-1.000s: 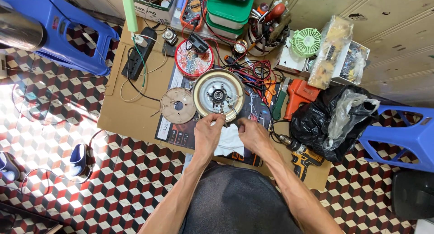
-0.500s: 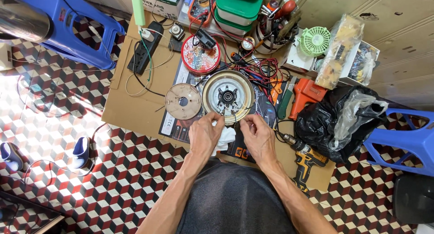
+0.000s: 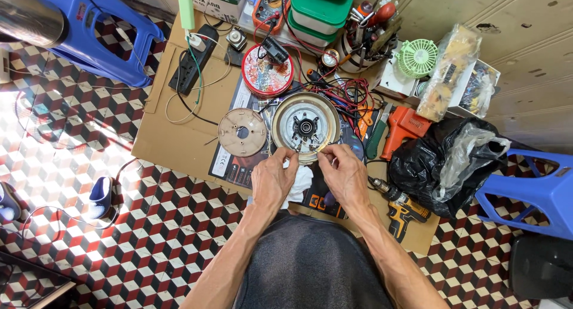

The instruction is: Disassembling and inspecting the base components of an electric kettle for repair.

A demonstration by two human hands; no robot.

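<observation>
On the cardboard sheet [image 3: 179, 142] spread over the checkered floor [image 3: 149, 225], a round metal appliance base [image 3: 305, 127] lay upturned, its inner plate and central hub facing the camera, directly ahead of the seated person. Both hands met at its near rim. The left hand [image 3: 273, 181] had its fingers curled, thumb and forefinger pinched on something small at the edge of the base, too small to make out; the right hand [image 3: 344, 175] was likewise pinched shut just beside it, fingertips on the rim near the small terminals. A white cloth [image 3: 300, 181] lay between the wrists. Just left of the base sat a tan round cover plate [image 3: 242, 132], apart from it. A red round tin [image 3: 267, 71], tangled red and black wires [image 3: 346, 100], an orange tool [image 3: 403, 125] and a cordless drill [image 3: 401, 204] lay around. Judging by the pose, the step in hand was fine work on a fitting or wire at the rim; the next move would call for steady fingertip control, holding the base still.
</observation>
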